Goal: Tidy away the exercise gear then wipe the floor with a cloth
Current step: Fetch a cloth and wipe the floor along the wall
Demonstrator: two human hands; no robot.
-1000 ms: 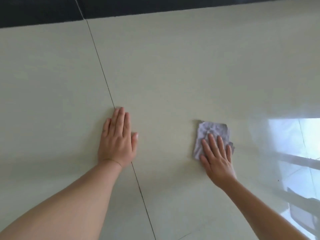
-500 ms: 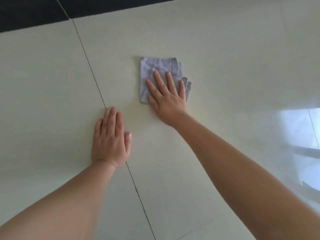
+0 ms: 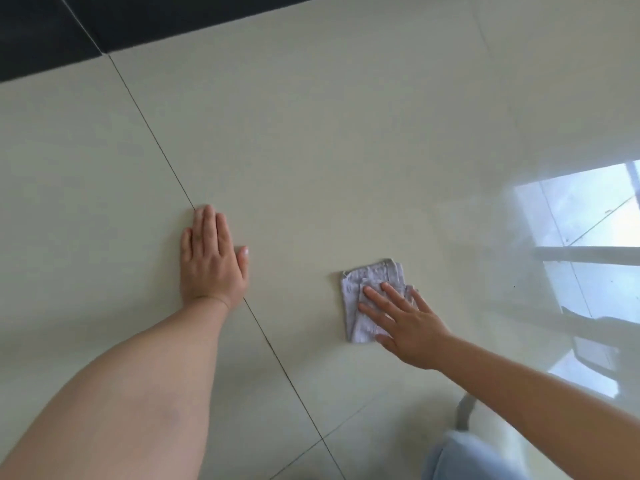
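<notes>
Item one, far left: my left forearm, bare, ran up from the lower left corner of the view.

Item two: my left hand (image 3: 212,259) lay palm down on the cream tiled floor (image 3: 346,150), its fingers (image 3: 207,230) straight and close together, thumb set a little apart, holding nothing. It sat across a dark grout line (image 3: 152,133) that ran diagonally from the upper left toward the bottom centre.

Item three, upper left: a band of dark tile (image 3: 41,32) bordered the cream floor.

Item four, right of centre: a small folded grey cloth (image 3: 367,282), edges frayed, lay flat on the floor, well apart from my left hand.

Item five: my right hand (image 3: 408,323) rested on the nearer part of the cloth, fingers straight and spread wide, pressing it down rather than gripping it; the thumb touched the floor beside the cloth's near edge.

Item six, far right: a bright window reflection (image 3: 585,209) shone on the glossy tile.

Item seven, bottom right: a patch of pale blue fabric (image 3: 467,459), blurred.
</notes>
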